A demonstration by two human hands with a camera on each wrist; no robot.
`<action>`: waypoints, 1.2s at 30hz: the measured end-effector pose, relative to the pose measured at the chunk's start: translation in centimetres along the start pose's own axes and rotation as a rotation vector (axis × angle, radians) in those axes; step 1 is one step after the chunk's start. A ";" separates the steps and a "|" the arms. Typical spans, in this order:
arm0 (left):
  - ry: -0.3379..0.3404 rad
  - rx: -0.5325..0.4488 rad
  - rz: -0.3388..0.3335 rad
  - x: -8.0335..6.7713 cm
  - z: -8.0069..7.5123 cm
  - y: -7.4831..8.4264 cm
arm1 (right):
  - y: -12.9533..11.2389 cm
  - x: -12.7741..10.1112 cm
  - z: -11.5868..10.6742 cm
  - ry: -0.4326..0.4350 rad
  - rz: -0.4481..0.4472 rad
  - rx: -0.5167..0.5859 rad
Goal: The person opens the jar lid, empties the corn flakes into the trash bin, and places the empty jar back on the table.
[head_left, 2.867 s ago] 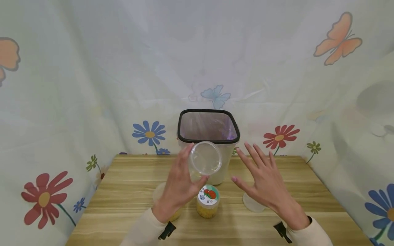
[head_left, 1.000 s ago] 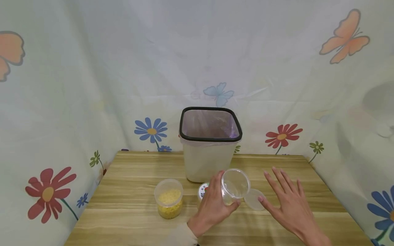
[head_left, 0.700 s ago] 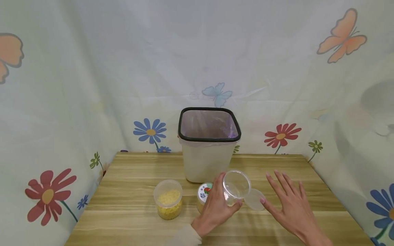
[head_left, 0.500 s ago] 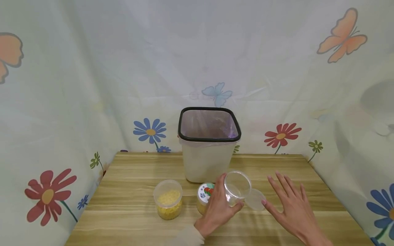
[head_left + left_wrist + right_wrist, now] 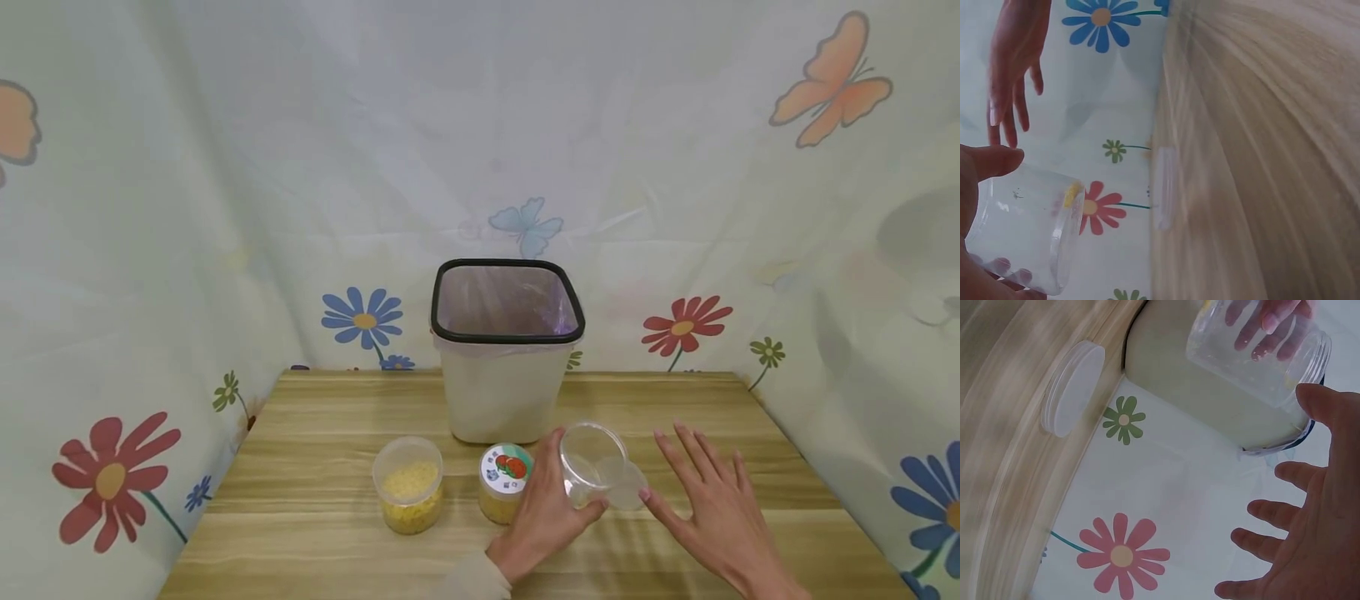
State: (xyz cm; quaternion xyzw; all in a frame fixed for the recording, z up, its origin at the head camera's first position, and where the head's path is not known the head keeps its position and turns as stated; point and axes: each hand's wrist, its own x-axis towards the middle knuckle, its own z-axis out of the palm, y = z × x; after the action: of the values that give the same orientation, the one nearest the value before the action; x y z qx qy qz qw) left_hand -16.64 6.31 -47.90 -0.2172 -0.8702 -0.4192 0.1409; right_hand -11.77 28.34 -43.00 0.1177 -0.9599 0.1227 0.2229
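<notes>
My left hand grips a clear plastic jar, thumb on one side and fingers round the other. In the left wrist view a few yellow bits cling inside this jar. In the head view it overlaps part of a round translucent lid, which lies on the table, as the right wrist view confirms. To the right, my right hand hovers with fingers spread, holding nothing; its thumb is near the lid in the head view. Left of my left hand stands a jar of yellow bits with a tomato-printed label.
An uncovered jar partly filled with yellow bits stands farther left. A pale bin with a black rim and a plastic liner stands at the back of the wood-grain table. Flower-printed curtain surrounds the table.
My left hand has brought the clear jar down from in front of the bin and rightward over the lid, uncovering the labelled jar. My right hand has shifted right and lower, fingers still spread.
</notes>
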 end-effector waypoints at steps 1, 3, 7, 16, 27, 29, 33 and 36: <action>-0.005 0.002 -0.005 0.0 0.1 -0.1 | 0.0 -0.1 0.1 0.003 -0.003 -0.002; -0.010 0.002 -0.012 0.0 0.5 -0.2 | 0.1 -0.1 0.2 0.010 -0.007 -0.005; -0.015 0.006 -0.031 0.0 1.1 -0.6 | 0.2 -0.3 0.5 0.021 -0.012 -0.014; -0.097 0.040 -0.065 -0.1 2.4 -1.4 | 0.3 -0.4 0.5 0.016 -0.008 -0.016; -0.157 0.068 -0.109 -0.6 3.5 -2.5 | 0.4 -0.7 0.6 -0.028 0.025 0.001; -0.165 0.071 -0.117 -0.6 3.7 -2.7 | 0.5 -0.7 0.7 -0.031 0.028 0.001; -0.164 0.062 -0.127 -0.3 4.0 -2.9 | 0.6 -0.7 0.7 -0.031 0.027 -0.002; -0.173 0.048 -0.149 -0.2 4.1 -3.0 | 0.6 -0.6 0.6 -0.034 0.028 -0.004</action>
State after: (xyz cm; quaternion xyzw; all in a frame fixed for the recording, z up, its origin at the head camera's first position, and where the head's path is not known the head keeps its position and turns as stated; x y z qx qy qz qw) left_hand -18.24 7.82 -52.50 -0.1840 -0.9025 -0.3874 0.0390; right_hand -11.66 28.84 -43.94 0.1060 -0.9653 0.1220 0.2052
